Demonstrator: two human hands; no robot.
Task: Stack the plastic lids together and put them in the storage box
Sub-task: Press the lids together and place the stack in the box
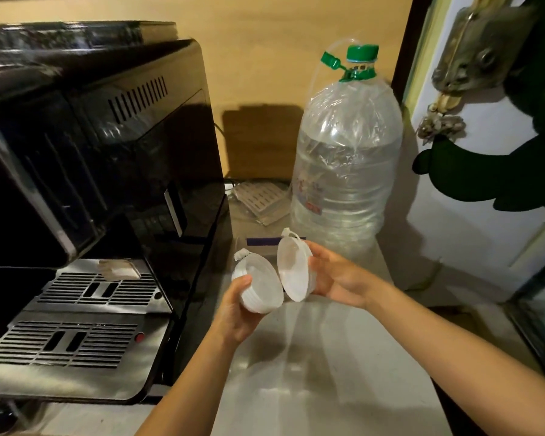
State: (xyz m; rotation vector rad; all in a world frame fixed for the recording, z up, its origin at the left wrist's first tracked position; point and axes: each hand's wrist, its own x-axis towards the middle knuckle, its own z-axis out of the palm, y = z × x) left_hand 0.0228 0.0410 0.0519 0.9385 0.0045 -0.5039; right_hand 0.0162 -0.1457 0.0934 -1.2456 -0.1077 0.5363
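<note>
My left hand (238, 313) grips a stack of white plastic lids (260, 286), their hollow side facing up and right, a small pull tab at the top. My right hand (334, 278) holds a single white plastic lid (293, 269) on edge, its hollow side turned toward the stack. The two almost touch at their lower rims, held above the pale countertop (328, 372). No storage box is clearly visible.
A black coffee machine (107, 168) with metal drip grates (85, 309) fills the left. A large clear water bottle (346, 158) with a green cap stands behind my hands. Flat packets (258, 199) lie by the wall. A white door (485, 184) is on the right.
</note>
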